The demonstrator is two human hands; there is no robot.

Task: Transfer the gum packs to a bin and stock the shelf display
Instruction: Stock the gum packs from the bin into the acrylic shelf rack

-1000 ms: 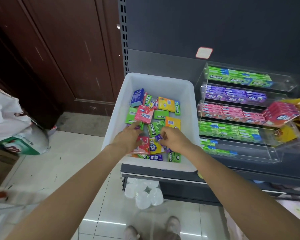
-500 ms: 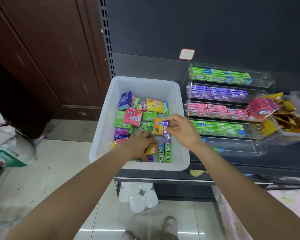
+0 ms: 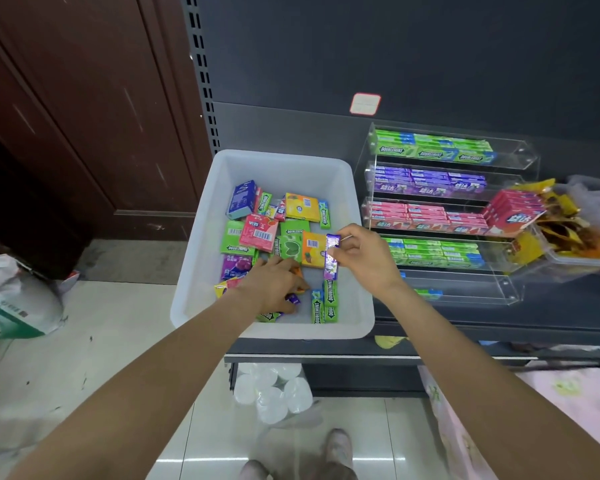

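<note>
You're at the stocking step — your right hand (image 3: pixel 364 258) pinches a purple pack (image 3: pixel 331 258) lifted over the bin's (image 3: pixel 201 237) right edge. Your left hand (image 3: pixel 274 284) lies curled over the loose packs near the front edge; what it grips, I cannot tell. Next, carry the pack right to the display's (image 3: pixel 520 161) purple tier (image 3: pixel 430 181) — slide it in flat.

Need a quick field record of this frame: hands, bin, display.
right hand: right hand pinches a purple gum stick, lifted above the bin
left hand: left hand down among loose packs; what it grips is unclear
bin: white bin on the shelf edge, holding mixed gum packs
display: clear tiered display right of the bin; rows from top: green, purple, pink, green; lowest tier nearly bare
matching row: purple row, second from top
</note>
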